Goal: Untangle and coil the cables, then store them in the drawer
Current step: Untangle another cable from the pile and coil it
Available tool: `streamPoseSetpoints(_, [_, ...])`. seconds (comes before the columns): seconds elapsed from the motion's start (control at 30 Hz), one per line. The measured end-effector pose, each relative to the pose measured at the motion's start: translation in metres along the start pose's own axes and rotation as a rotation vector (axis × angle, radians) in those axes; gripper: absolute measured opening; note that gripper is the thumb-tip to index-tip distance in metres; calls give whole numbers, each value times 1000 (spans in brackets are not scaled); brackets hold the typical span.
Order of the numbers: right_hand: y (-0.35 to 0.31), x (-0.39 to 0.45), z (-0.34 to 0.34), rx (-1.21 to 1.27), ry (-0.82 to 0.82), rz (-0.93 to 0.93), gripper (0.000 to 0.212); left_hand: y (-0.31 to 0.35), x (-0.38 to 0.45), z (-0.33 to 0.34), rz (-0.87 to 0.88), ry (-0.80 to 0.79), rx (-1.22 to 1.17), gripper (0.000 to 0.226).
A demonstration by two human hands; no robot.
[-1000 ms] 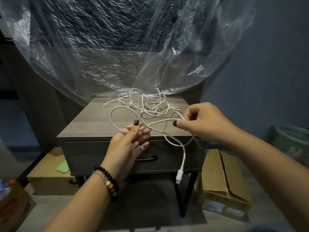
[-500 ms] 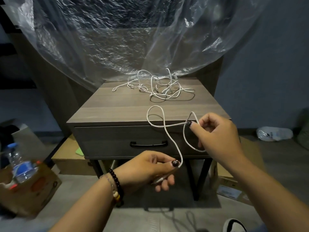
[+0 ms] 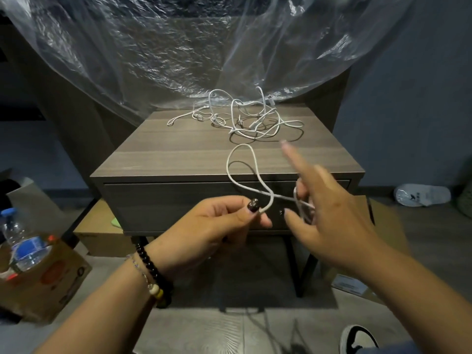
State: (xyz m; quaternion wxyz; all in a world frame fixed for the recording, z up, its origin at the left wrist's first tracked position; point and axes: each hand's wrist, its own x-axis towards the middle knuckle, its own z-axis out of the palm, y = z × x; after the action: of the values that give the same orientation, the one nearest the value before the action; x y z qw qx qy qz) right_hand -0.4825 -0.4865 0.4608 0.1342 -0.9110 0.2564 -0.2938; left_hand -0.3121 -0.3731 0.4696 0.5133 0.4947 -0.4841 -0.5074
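One white cable (image 3: pixel 240 149) rises in a loop in front of the wooden nightstand (image 3: pixel 166 154). My left hand (image 3: pixel 209 226) pinches its end between thumb and forefinger. My right hand (image 3: pixel 332 221) is blurred, its index finger pointing up and away, and strands of the same cable run between its thumb and lower fingers. A tangle of white cables (image 3: pixel 255 121) lies at the back of the nightstand top. The drawer (image 3: pixel 166 205) is closed, its handle hidden behind my hands.
A clear plastic sheet (image 3: pixel 178 47) hangs behind and over the nightstand. At the left, a cardboard box (image 3: pixel 46 277) holds a water bottle (image 3: pixel 23 241). More boxes sit under the nightstand (image 3: pixel 102 236) and to its right (image 3: pixel 357 282). A slipper (image 3: pixel 421 195) lies on the floor.
My left hand rose from below the drawer to just beside my right hand, still pinching the cable end. My right hand opened its index finger outward, and the loop stands taller.
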Motion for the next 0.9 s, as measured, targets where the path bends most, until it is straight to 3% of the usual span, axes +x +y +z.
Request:
streamPoseSetpoints(0.1, [-7,-2,9,71,-95,-56,57,4,-3,-6,63,-67,-123,23])
streamPoseSetpoints(0.2, [-13,-2,18,186,-116,16,21,6,-5,-8,111,-113,-349,19])
streamPoseSetpoints(0.3, [-14,-5,20,194,-147,47,17,10,-6,-16,167,-17,-633,14])
streamPoseSetpoints(0.4, [-12,-7,16,266,-160,77,15,13,-6,-28,181,186,-851,18])
streamPoseSetpoints(0.57, [-6,-5,6,662,-184,245,19,8,1,-27,173,379,-826,12])
streamPoseSetpoints(0.63, [-4,-6,7,709,-145,263,19,0,6,-23,162,429,-775,14])
streamPoseSetpoints(0.73, [-10,-8,12,720,-129,287,24,-6,13,-16,132,413,-812,20])
streamPoseSetpoints(0.9, [-24,-14,29,626,-323,380,22,-18,22,-3,135,251,-947,19])
